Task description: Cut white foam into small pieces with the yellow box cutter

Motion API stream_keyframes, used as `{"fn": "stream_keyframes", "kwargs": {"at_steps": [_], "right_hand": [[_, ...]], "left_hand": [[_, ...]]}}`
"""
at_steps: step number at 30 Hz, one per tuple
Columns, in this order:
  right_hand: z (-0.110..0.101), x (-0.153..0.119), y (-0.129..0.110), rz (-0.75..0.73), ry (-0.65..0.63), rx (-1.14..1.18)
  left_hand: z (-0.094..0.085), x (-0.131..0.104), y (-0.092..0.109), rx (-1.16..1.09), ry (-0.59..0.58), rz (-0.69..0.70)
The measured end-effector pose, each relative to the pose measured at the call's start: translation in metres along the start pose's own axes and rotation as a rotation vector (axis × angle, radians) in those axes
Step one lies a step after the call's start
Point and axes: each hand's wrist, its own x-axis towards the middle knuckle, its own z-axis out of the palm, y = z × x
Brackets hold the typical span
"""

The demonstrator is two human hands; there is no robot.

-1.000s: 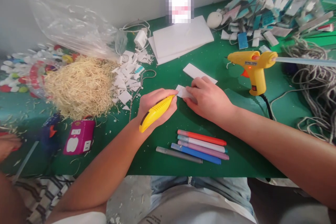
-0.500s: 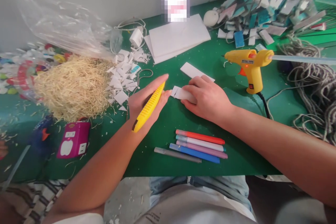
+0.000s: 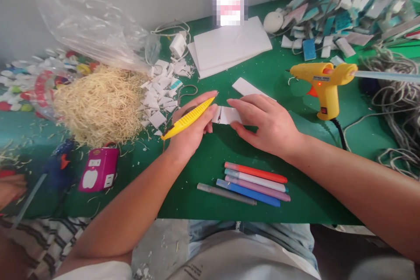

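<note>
A yellow utility knife (image 3: 188,119) lies across the palm of my left hand (image 3: 187,138), held between thumb and fingers. The fingertips of that hand also touch the left end of a small white foam board piece (image 3: 229,115), where a cut line or gap shows. My right hand (image 3: 271,124) grips the right end of this piece between thumb and fingers. Just behind the right hand lies a longer white strip (image 3: 251,87), partly hidden by the fingers. The knife's blade cannot be made out.
Several markers (image 3: 256,177) lie in front of my hands. A yellow glue gun (image 3: 323,83) stands at the right, near grey yarn (image 3: 393,96). White sheets (image 3: 229,46), white scraps (image 3: 157,96), straw (image 3: 101,103) and a magenta power box (image 3: 99,169) surround the area. Another person's hand (image 3: 11,188) is at far left.
My left hand has turned, tilting the knife flatter, and its fingertips have come onto the foam piece. My right fingers have opened a little around it. The whole view has shifted slightly.
</note>
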Motion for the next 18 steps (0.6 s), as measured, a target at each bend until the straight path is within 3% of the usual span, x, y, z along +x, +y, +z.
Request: {"fn": "stream_keyframes", "kwargs": {"at_steps": [6, 11, 18], "right_hand": [[-0.001, -0.001, -0.003, 0.044, -0.047, 0.002], [-0.003, -0.004, -0.002, 0.044, -0.035, -0.014], [-0.002, -0.001, 0.004, 0.079, -0.028, -0.067]], "left_hand": [[0.0, -0.003, 0.003, -0.011, 0.038, -0.017], [-0.008, 0.0, 0.005, 0.096, 0.041, 0.054], [-0.025, 0.022, -0.015, 0.277, 0.177, 0.194]]}}
